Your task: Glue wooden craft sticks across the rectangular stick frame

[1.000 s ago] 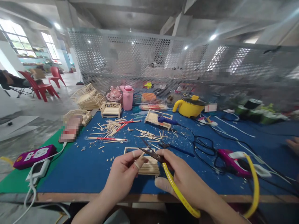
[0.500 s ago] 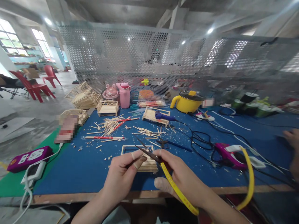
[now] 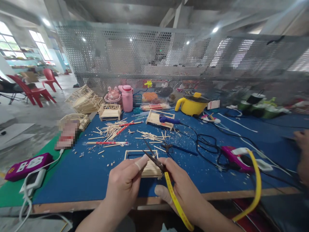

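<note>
My right hand grips a pair of scissors with yellow-wrapped handles; its dark blades are parted and point up and left. My left hand is closed in a pinch beside the blades, and whatever is between its fingertips is too small to name. Tape or a covering wraps some fingers. Under and behind both hands lies a small stick frame, partly hidden by them. Beyond it are loose wooden sticks.
A glue gun rests on another stick piece. Pliers, a yellow pot, a pink flask, cables and a purple power strip surround the workspace. Another person's hand is at the far right.
My left hand's thumb and fingers have shifted a little, with the thumb now mostly hidden. The scissors' handles have swung slightly left. The whole view has moved slightly.
</note>
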`<state>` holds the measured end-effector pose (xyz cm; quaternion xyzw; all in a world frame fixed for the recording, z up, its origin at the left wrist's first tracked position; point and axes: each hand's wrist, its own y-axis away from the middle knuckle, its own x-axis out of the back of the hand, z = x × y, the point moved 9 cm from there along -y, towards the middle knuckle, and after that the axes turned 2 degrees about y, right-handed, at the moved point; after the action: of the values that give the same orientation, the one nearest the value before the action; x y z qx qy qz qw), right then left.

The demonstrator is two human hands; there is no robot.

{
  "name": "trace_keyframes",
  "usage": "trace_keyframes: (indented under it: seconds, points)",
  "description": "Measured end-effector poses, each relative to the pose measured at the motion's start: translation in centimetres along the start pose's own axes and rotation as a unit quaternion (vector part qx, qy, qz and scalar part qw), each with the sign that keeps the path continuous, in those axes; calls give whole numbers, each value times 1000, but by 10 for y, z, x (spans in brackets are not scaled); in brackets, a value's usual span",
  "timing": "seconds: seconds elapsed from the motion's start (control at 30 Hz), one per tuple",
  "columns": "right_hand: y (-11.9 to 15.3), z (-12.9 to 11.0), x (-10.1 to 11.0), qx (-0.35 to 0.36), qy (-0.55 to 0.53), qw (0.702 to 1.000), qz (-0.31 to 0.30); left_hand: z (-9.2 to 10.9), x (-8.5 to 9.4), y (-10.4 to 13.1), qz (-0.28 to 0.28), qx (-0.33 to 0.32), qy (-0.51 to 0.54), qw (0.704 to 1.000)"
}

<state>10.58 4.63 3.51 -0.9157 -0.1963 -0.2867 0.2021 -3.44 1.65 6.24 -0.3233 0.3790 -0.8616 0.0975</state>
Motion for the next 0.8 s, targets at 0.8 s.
trace_keyframes:
  seconds: [0.8]
  points:
    - [10,15,9,-54,12,996,71,6,-17,0,-44,17,12,999]
